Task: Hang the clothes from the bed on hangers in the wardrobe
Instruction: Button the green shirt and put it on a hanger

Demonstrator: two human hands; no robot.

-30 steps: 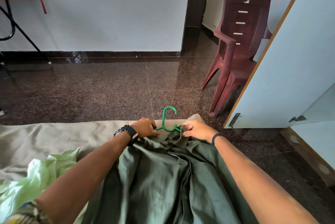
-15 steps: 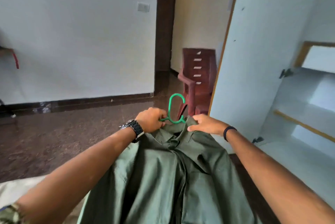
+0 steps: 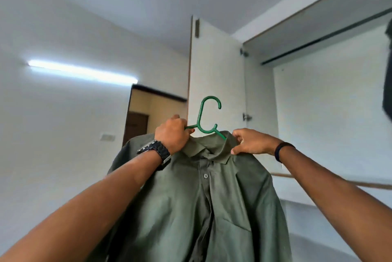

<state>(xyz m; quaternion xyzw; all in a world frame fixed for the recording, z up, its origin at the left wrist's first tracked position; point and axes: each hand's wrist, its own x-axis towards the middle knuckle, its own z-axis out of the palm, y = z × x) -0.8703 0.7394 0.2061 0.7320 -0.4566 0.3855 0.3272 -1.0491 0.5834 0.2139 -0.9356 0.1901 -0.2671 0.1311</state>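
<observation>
Shirt [image 3: 203, 208] on hanger [image 3: 204, 117], before wardrobe door [image 3: 216, 75]; rail [image 3: 326, 43] up right, doorway [image 3: 146, 117] behind left

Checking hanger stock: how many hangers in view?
1: the green hanger, inside the green shirt, held up by both hands before the open wardrobe. The dark garment at right may hide another.

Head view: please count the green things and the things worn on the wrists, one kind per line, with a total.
Green shirt: 1
Green hanger: 1
Wristwatch, on the left wrist: 1
Dark wristband, on the right wrist: 1
Total: 4
</observation>
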